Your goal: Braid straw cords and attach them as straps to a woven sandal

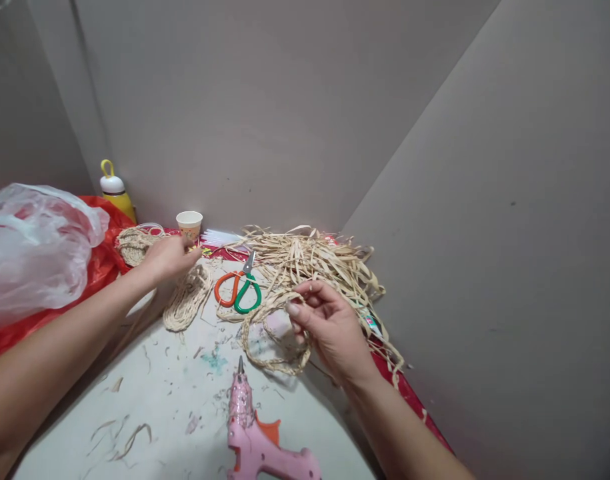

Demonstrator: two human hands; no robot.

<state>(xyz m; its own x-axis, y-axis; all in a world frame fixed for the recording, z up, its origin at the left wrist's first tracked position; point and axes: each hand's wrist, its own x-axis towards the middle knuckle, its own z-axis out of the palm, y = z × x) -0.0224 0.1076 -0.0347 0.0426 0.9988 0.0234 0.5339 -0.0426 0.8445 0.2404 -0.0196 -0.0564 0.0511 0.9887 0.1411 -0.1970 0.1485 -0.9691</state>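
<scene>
My right hand (329, 323) pinches a loop of braided raffia (277, 365) between thumb and fingers, above the table. My left hand (172, 257) is stretched out at the back left, fingers apart, and nothing shows in it. It hovers over a coil of braided raffia cord (189, 300), with a second braided coil (133, 245) just behind it. Scissors (239, 287) with one orange and one green handle lie between my hands. In front of the loop is a pink glue gun (257, 433) with an orange trigger, its nozzle pointing away from me.
Loose raffia strips (305, 257) are heaped at the back right. A paper cup (189, 225) and white glue sticks (222, 239) stand or lie along the wall. Farther left are a yellow bottle (119, 193) and a clear plastic bag (35, 253) on red plastic. Scraps litter the white tabletop (185, 400).
</scene>
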